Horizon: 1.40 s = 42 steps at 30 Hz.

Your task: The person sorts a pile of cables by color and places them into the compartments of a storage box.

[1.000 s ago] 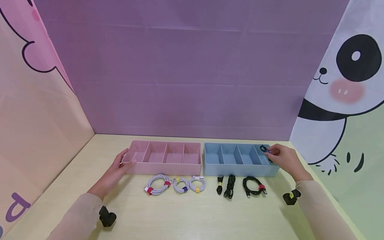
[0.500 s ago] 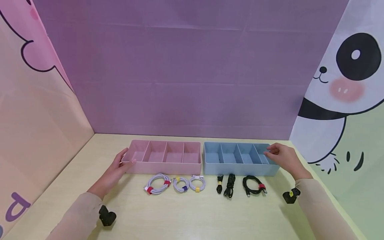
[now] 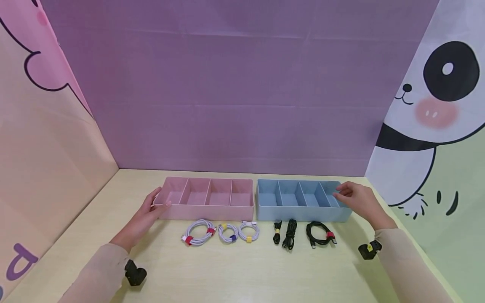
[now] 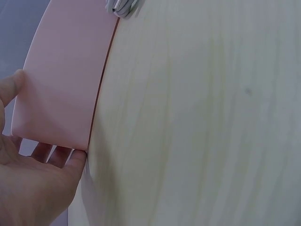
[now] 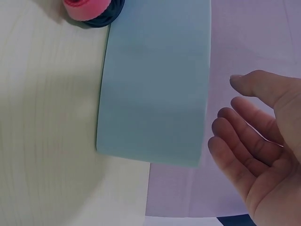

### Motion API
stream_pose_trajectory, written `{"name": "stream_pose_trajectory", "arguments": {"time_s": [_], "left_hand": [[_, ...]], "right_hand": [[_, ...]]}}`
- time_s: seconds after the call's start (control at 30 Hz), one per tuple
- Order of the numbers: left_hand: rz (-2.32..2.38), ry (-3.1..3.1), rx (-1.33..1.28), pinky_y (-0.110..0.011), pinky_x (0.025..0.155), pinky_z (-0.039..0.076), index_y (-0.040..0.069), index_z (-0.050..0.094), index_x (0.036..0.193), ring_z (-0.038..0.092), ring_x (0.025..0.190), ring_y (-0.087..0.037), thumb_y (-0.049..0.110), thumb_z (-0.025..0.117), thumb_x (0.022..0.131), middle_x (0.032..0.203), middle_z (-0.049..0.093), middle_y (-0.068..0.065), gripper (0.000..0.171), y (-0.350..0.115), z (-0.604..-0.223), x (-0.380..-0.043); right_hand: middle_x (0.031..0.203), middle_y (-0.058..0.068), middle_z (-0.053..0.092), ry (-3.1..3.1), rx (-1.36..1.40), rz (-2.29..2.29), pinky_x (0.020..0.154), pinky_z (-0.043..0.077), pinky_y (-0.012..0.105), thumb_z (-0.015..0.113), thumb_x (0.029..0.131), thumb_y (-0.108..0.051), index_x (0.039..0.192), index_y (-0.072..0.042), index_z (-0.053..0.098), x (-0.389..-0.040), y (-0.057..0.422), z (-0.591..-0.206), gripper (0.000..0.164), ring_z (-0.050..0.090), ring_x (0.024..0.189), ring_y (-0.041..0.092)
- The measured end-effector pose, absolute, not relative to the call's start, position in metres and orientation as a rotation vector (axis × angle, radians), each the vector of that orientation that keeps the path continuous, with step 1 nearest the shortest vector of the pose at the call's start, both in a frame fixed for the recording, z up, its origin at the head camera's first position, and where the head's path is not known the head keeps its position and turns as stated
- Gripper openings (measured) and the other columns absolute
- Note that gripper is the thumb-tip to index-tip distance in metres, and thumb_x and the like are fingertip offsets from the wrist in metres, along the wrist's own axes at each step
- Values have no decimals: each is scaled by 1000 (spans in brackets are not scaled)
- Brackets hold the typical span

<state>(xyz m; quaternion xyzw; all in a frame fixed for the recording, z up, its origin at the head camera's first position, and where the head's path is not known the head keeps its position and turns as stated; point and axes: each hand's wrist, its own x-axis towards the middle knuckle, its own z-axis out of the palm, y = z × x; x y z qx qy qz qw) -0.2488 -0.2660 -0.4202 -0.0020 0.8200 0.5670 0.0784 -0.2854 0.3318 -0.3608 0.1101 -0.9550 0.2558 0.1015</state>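
At the left end of the pink divided box [image 3: 206,212], my left hand [image 3: 145,212] grips the corner. In the left wrist view the thumb [image 4: 11,87] lies at its upper edge and the fingers against the end wall. My right hand [image 3: 358,200] hovers over the rightmost compartment of the blue divided box [image 3: 303,213]. The right wrist view shows its fingers [image 5: 235,127] loosely bent, thumb apart, with nothing between them. The floor of that compartment is partly hidden.
Before the pink box lie three coiled white cables [image 3: 198,241] with coloured ties. A small black cable bundle [image 3: 277,232], a longer black bundle [image 3: 290,235] and a black cable coil [image 3: 320,243] lie before the blue box. A purple backdrop [image 3: 242,105] stands behind.
A black cable with a blue tie, held by my right hand a second ago, has left its fingers and dropped out of sight at the blue box's right compartment. The left hand stays put.
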Motion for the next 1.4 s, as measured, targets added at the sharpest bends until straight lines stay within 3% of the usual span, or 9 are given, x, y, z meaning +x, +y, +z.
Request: {"name": "stream_pose_trajectory", "arguments": {"time_s": [0.3,0.67,1.2,1.4], "left_hand": [[1741,2438,18,-71,113,9,24,-12,161,7,147,-48,46,53,103,165,-8,-21,90,-266,-422,-249],[1694,2451,-14,-75,110,8,26,-13,161,4,148,-48,56,54,99,165,-12,-18,95,-265,-421,-249],[1696,2462,2,-72,112,10,23,-13,161,6,147,-49,52,54,100,165,-9,-22,94,-266,-422,-249],[1670,2466,-13,-74,111,9,25,-13,160,5,148,-49,58,53,98,165,-10,-20,97,-266,-421,-249]], "right_hand": [[92,7,72,-2795,367,746,72,56,38,73,93,-18,108,2,69,-276,333,-358,26,69,85,26],[90,5,71,-2817,348,755,71,56,37,72,93,-17,106,1,69,-263,329,-361,22,67,83,23],[87,0,70,-2803,369,768,68,55,35,73,92,-15,104,-1,70,-252,322,-364,19,66,80,19],[86,-1,70,-2788,399,787,66,54,32,74,92,-14,104,-2,71,-246,316,-366,17,66,79,18]]}}
